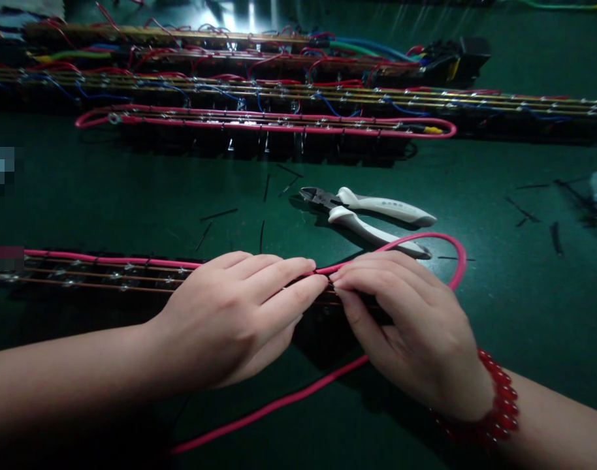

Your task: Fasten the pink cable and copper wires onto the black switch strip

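My left hand [240,313] and my right hand [406,320] meet fingertip to fingertip over a long strip assembly [107,274] of dark blocks and copper rails lying across the near part of the green mat. Both hands are closed in a pinch on the pink wire [426,240], which runs along the strip, loops round to the right and comes back under my right wrist. A red bead bracelet [494,398] sits on my right wrist. What lies directly under the fingers is hidden.
White-handled side cutters [371,212] lie on the green mat [524,294] just beyond my hands. Short black offcuts [220,214] are scattered around them. Several finished strips with red, blue and pink wiring [264,121] lie in rows at the back.
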Demonstrator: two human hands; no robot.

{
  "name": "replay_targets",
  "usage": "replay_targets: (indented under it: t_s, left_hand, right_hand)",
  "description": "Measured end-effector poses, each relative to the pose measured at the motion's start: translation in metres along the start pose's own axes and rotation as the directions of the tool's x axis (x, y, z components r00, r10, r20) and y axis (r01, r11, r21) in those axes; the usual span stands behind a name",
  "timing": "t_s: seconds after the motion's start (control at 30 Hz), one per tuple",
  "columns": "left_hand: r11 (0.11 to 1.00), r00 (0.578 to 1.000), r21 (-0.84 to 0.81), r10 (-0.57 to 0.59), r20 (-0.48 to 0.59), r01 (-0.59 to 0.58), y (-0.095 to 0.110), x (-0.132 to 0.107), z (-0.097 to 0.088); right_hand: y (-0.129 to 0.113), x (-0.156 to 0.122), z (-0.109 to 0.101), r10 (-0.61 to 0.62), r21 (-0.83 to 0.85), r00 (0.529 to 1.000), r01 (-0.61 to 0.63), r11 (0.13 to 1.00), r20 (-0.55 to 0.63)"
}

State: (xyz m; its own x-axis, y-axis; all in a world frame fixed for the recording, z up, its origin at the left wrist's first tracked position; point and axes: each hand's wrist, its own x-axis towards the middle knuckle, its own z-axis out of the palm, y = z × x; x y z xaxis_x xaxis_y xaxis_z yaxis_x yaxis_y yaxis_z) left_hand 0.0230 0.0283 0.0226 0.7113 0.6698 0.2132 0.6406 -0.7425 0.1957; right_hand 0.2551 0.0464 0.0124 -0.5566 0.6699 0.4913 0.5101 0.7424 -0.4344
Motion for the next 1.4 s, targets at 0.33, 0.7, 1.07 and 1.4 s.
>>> replay_targets:
  t_s: [0.33, 0.7, 1.07, 1.4]
  left_hand:
    - [1.0, 1.0, -0.015, -0.001, 0.009, 0.001, -0.0002, 0.0018, -0.0008]
    - [0.999, 1.0, -0.034, -0.021, -0.015, 0.021, -0.0002, 0.0016, 0.0006]
    - [0.993, 0.996, 0.076, 0.086, 0.013, -0.087, -0.0039, 0.0, -0.0003]
    - [0.995, 0.996, 0.054, 0.088, 0.004, -0.088, -0.0037, 0.0005, 0.0012]
  right_hand:
    - [-0.0016, -0.0051, 0.0004, 0.042, 0.065, 0.997, -0.038, 0.997, -0.058]
    - [-0.0022, -0.0062, -0.0003, 0.125, 0.161, 0.985, -0.105, 0.981, -0.119]
    - [-0.0025, -0.0049, -0.0001, 0.107, 0.12, 0.988, -0.094, 0.988, -0.112]
    - [-0.0006, -0.0043, -0.0009, 0.065, 0.169, 0.995, -0.051, 0.984, -0.077]
